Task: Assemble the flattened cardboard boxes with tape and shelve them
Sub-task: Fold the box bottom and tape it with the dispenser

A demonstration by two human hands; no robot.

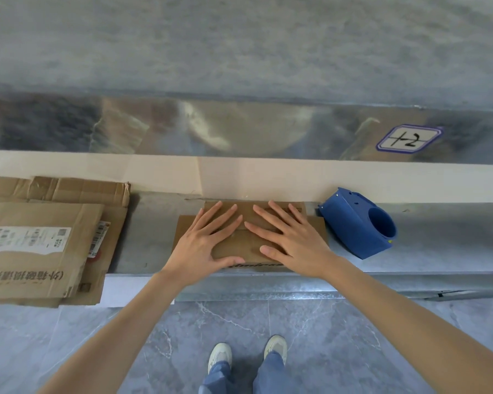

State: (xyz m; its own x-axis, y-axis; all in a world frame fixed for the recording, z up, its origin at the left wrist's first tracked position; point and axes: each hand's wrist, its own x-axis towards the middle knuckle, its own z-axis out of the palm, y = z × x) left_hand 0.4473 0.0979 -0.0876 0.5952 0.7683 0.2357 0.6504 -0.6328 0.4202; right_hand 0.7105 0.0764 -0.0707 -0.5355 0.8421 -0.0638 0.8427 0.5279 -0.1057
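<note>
We press flattened cardboard box (239, 247) at worktop (150, 231) centre. Left hand (202, 240) on its 9 o'clock half, right hand (292, 238) on 3 o'clock half; both hands flat, fingers straight, spread. Blue tape dispenser (359, 226) near box, 3 o'clock. Stack of flattened boxes (40, 240) well apart, 9 o'clock.

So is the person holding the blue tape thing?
No, the blue tape dispenser sits untouched on the ledge, while the left hand and right hand both press flat on the cardboard box.
</note>
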